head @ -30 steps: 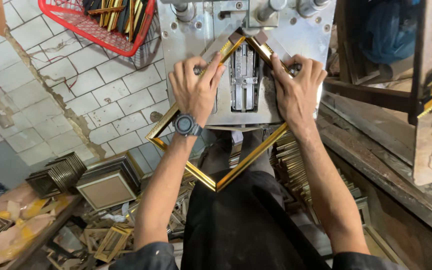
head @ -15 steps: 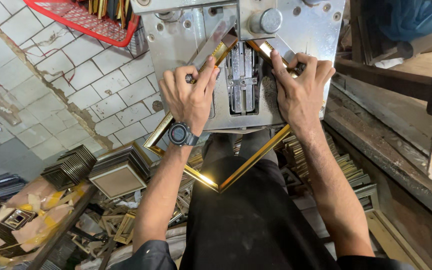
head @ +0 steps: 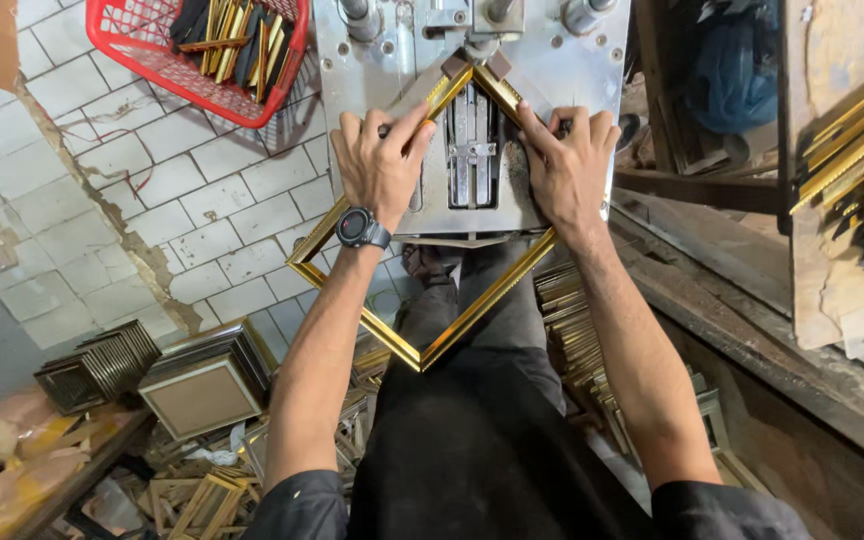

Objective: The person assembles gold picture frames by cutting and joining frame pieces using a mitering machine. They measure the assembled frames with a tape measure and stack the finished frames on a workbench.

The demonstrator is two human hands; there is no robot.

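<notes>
- Both arms reached straight out from the body, over the person's dark lap, to a grey metal machine [head: 552, 90].
- The left hand [head: 382, 165] lay flat, palm down, on the left side of a gold picture frame [head: 422, 355]. A dark watch [head: 360, 227] sat on that wrist.
- The left fingers [head: 414, 125] were spread a little and pressed down on the gold strip. They did not curl around it. The first finger pointed up along the strip toward the top corner.
- The right hand [head: 567, 165] lay flat too, on the right side of the frame.
- The right fingers [head: 537, 120] were also spread and pushed down on the strip, not closed in a fist.
- The frame was turned like a diamond. Its top corner sat on the machine, right under the machine's middle part, between two small brown blocks. Its bottom corner hung out over the person's lap.
- A red basket [head: 152, 70] with gold and dark strips stood on the tiled floor, up and to the left.
- Stacks of finished frames [head: 202, 385] lay on the floor to the lower left.
- More gold strips [head: 852, 140] leaned on a wooden shelf to the right.
</notes>
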